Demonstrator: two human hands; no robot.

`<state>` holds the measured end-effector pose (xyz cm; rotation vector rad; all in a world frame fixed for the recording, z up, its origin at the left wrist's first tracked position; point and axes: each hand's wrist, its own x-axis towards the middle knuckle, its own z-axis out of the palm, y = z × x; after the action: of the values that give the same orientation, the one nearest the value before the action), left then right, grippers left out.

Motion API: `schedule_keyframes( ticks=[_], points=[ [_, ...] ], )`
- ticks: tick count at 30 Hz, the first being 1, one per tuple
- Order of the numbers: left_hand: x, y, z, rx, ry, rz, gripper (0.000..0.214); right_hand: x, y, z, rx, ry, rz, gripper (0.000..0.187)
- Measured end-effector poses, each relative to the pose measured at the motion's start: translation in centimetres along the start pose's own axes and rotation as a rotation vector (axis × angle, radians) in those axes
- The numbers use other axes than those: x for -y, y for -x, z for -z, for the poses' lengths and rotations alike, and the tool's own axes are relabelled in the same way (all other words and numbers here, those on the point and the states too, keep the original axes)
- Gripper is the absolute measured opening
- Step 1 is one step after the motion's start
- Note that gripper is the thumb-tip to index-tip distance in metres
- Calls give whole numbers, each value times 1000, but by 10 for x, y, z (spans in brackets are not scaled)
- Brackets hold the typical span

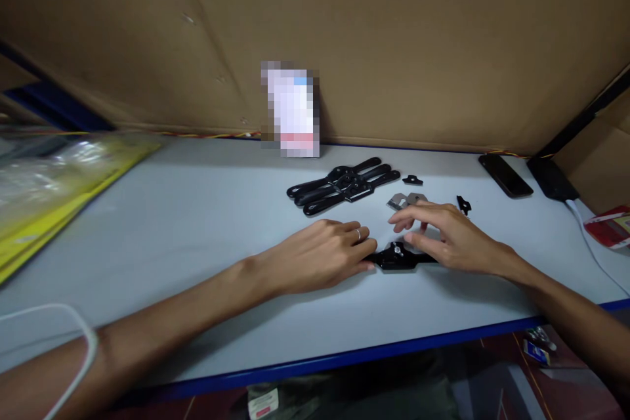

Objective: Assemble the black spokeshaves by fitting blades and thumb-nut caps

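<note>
A black spokeshave (398, 258) lies on the table close to its front edge, a bright screw at its middle. My left hand (329, 251), wearing a ring, is closed around its left handle and hides most of that handle. My right hand (443, 233) hovers over the right handle with fingers bent and thumb apart, nothing visible between them. Just beyond those fingertips lie flat grey metal blades (398, 201), partly covered by the hand. Two small black caps, one behind the blades (412, 180) and another to the right (463, 205), rest nearby. Several more black spokeshaves (344, 185) lie side by side further back.
A phone (506, 175) and a black box with a white cable (551, 178) lie at the back right. Yellow sheeting with clear plastic (73, 187) covers the left end. A blurred-out upright item (295, 111) leans on the cardboard wall (418, 46).
</note>
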<state>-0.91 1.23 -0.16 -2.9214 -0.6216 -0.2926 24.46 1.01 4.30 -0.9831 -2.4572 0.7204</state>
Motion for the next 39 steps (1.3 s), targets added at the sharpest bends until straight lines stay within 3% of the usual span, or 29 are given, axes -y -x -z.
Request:
schedule_keyframes(
  ticks=[8,39],
  points=[
    [-1,-1,4,-11,7,-6,37,-6,-3,-11,126,-139,-31,29],
    [-1,1,0,9,-26,-8,36,-8,-3,-12,126,-171,-34,29]
  ],
)
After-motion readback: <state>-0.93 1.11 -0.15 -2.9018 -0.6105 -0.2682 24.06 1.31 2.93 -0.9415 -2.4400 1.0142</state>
